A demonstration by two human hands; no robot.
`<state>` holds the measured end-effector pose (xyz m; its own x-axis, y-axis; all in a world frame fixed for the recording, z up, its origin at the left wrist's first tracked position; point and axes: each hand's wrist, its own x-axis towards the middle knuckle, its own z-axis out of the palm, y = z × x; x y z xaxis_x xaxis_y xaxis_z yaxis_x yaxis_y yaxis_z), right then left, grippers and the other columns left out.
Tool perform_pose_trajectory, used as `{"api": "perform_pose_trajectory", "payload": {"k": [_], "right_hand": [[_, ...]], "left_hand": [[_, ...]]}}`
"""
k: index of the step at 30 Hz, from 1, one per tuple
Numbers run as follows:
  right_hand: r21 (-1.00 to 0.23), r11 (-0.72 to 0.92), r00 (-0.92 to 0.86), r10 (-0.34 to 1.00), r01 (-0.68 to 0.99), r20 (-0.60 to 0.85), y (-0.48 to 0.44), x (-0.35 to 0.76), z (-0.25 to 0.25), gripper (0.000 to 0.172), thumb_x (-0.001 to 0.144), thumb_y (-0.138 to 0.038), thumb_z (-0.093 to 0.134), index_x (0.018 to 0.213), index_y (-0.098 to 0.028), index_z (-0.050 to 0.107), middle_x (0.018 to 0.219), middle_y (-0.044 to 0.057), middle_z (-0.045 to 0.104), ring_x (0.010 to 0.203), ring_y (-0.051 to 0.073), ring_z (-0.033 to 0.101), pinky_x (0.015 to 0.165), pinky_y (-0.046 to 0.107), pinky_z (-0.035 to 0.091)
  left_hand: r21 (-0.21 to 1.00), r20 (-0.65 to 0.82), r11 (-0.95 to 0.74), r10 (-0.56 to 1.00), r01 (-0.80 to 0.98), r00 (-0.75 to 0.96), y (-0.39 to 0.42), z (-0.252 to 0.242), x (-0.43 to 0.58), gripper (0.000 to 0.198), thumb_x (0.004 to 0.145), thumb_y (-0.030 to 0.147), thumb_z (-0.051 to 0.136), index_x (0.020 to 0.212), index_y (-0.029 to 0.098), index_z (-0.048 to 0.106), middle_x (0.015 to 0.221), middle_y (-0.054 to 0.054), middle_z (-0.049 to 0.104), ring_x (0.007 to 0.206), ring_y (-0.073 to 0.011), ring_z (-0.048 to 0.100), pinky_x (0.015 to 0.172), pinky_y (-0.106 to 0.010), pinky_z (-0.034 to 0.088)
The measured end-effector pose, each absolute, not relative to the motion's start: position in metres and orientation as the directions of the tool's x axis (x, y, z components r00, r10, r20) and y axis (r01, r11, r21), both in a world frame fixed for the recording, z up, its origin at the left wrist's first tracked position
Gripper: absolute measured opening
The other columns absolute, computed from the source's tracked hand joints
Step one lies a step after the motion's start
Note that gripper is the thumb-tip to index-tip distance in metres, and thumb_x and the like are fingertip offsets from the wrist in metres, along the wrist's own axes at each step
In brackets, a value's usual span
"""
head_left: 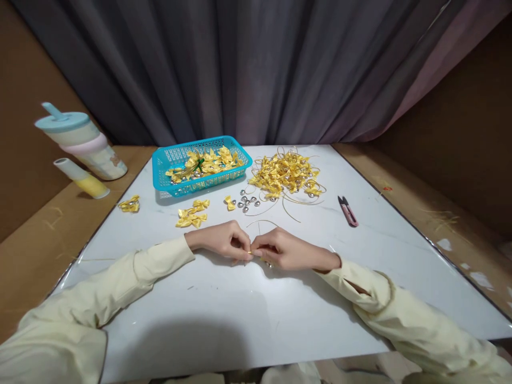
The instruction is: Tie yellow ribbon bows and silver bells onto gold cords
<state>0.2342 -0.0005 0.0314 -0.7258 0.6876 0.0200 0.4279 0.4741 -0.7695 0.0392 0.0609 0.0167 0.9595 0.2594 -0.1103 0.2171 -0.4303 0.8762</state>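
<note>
My left hand (224,240) and my right hand (286,249) meet above the white table (200,320), fingertips pinched together. A short bit of gold cord (250,253) shows between them. Most of what they hold is hidden by the fingers. Below my right hand peeks a small silver bead (269,264) with a trace of yellow. A thin gold cord (262,221) curves up behind the fingers. Just beyond lie silver heart-shaped beads (245,201), a single yellow ribbon bow (229,202) and several more yellow bows (192,214).
A blue basket (160,173) holds yellow bows. Right of it lies a pile of beaded bows with cords (286,170). Thread snips (348,211) rest at the right. Another bow (130,204) is at the left edge, near a tumbler (94,152) and a yellow-white tube (86,181).
</note>
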Motion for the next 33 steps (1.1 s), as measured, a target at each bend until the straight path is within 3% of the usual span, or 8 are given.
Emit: {"api": "perform_pose_trajectory", "payload": {"k": [4, 7, 14, 23, 33], "right_hand": [[-0.773, 0.472, -0.718, 0.695, 0.424, 0.03, 0.001, 0.237, 0.032, 0.02, 0.082, -0.013, 0.045, 0.083, -0.01, 0.065, 0.061, 0.0, 0.056, 0.052, 0.008, 0.043, 0.052, 0.018, 0.034], [-0.781, 0.457, -0.713, 0.701, 0.426, 0.021, 0.001, 0.238, 0.033, 0.02, 0.082, -0.013, 0.046, 0.083, -0.01, 0.066, 0.063, 0.001, 0.058, 0.053, 0.008, 0.045, 0.054, 0.019, 0.035], [-0.792, 0.413, -0.698, 0.716, 0.448, -0.021, 0.002, 0.24, 0.034, 0.021, 0.084, -0.017, 0.046, 0.084, -0.01, 0.066, 0.063, 0.001, 0.058, 0.054, 0.008, 0.045, 0.052, 0.019, 0.035], [-0.714, 0.524, -0.747, 0.665, 0.465, 0.002, 0.001, 0.242, 0.04, 0.021, 0.078, -0.009, 0.049, 0.091, -0.013, 0.066, 0.071, 0.002, 0.063, 0.056, 0.01, 0.048, 0.057, 0.021, 0.037], [-0.659, 0.625, -0.74, 0.655, 0.418, 0.153, -0.002, 0.238, 0.038, 0.009, 0.08, -0.012, 0.053, 0.083, -0.015, 0.061, 0.097, 0.008, 0.055, 0.09, 0.018, 0.052, 0.081, 0.033, 0.042]], "left_hand": [[0.836, -0.015, -0.529, 0.244, 0.146, 0.97, 0.06, 0.027, 0.037, 0.011, 0.075, 0.018, 0.062, 0.081, 0.012, 0.069, 0.086, -0.009, 0.067, 0.077, -0.0144, 0.061, 0.073, -0.022, 0.047], [0.769, 0.035, -0.625, 0.249, 0.133, 0.968, 0.059, 0.033, 0.036, 0.012, 0.076, 0.019, 0.062, 0.084, 0.013, 0.069, 0.088, -0.009, 0.066, 0.082, -0.0161, 0.06, 0.079, -0.026, 0.046], [0.762, 0.05, -0.633, 0.267, 0.136, 0.962, 0.055, 0.041, 0.037, 0.019, 0.085, 0.025, 0.055, 0.076, 0.015, 0.069, 0.082, -0.006, 0.068, 0.081, -0.0138, 0.06, 0.077, -0.024, 0.044], [0.738, 0.059, -0.665, 0.233, 0.115, 0.971, 0.058, 0.045, 0.036, 0.019, 0.084, 0.025, 0.056, 0.075, 0.017, 0.07, 0.079, -0.006, 0.07, 0.077, -0.0135, 0.061, 0.077, -0.025, 0.045], [0.693, 0.063, -0.713, 0.204, 0.104, 0.977, 0.056, 0.047, 0.036, 0.018, 0.083, 0.021, 0.056, 0.072, 0.017, 0.07, 0.074, -0.004, 0.07, 0.071, -0.012, 0.06, 0.074, -0.024, 0.045]]}}
